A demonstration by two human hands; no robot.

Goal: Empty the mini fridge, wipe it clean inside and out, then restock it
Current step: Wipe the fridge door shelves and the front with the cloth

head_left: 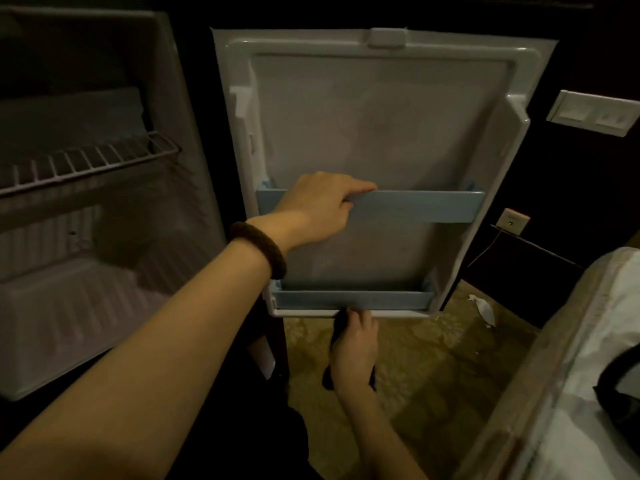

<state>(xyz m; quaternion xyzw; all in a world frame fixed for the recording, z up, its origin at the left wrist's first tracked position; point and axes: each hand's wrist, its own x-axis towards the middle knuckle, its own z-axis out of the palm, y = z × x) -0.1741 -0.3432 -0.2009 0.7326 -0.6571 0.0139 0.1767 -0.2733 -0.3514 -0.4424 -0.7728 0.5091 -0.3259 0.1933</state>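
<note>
Gripping the upper blue plastic door rail (pixel 415 206) with our left hand (pixel 318 206), fingers curled over its top edge, we steady the open white mini fridge door (pixel 381 116) at twelve o'clock. Our right hand (pixel 355 344), at six o'clock, holds a dark cloth (pixel 341 323) against the door's bottom edge, below the lower blue rail (pixel 353 298). The fridge's white interior with its wire shelf (pixel 86 164) sits at nine o'clock.

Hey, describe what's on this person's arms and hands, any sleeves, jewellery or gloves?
Both forearms are bare, with no sleeves or gloves in view. The left hand has a thick dark brown band around its wrist. The right hand shows no rings or wristwear.
</note>
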